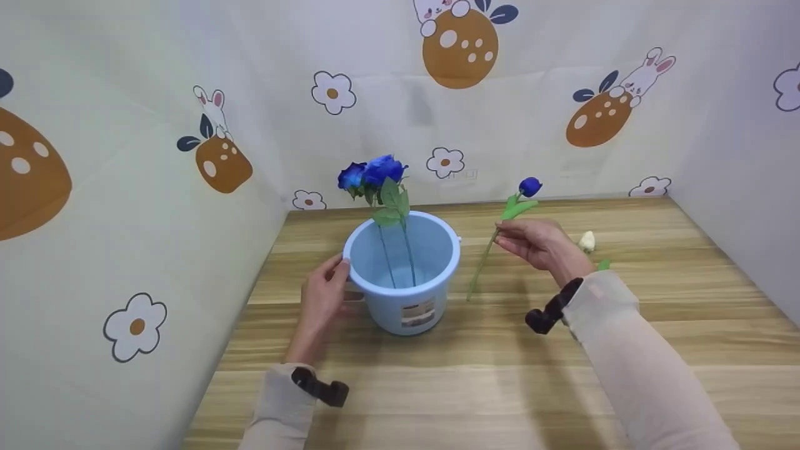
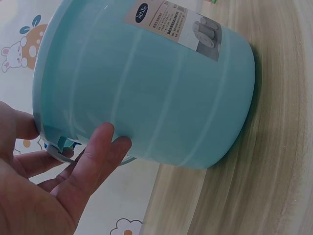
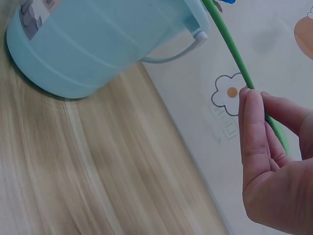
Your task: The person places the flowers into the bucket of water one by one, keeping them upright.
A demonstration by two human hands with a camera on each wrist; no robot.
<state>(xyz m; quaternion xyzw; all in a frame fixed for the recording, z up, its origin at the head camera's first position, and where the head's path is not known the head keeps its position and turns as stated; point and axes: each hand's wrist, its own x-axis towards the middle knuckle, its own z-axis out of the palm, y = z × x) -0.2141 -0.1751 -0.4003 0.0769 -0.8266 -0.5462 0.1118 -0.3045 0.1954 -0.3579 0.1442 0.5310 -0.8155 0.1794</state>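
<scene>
A light blue bucket (image 1: 382, 309) stands upright on the table, two blue roses (image 1: 382, 170) leaning inside it with their heads above the rim. My left hand (image 1: 322, 294) grips the bucket's left rim. In the left wrist view, its thumb is at the rim and its fingers lie by the handle mount and along the wall. Right of the bucket, my right hand (image 1: 537, 244) pinches a blue tulip (image 1: 530, 187) by its green stem between thumb and fingers. The tulip's head points up and its stem end slants down toward the bucket, outside it.
A white tulip (image 1: 587, 242) lies on the wooden table (image 1: 475, 387) behind my right wrist, which partly hides it. Patterned cloth walls (image 1: 375, 137) enclose the table at the back and both sides. The bucket's thin handle (image 3: 176, 56) hangs along its far side.
</scene>
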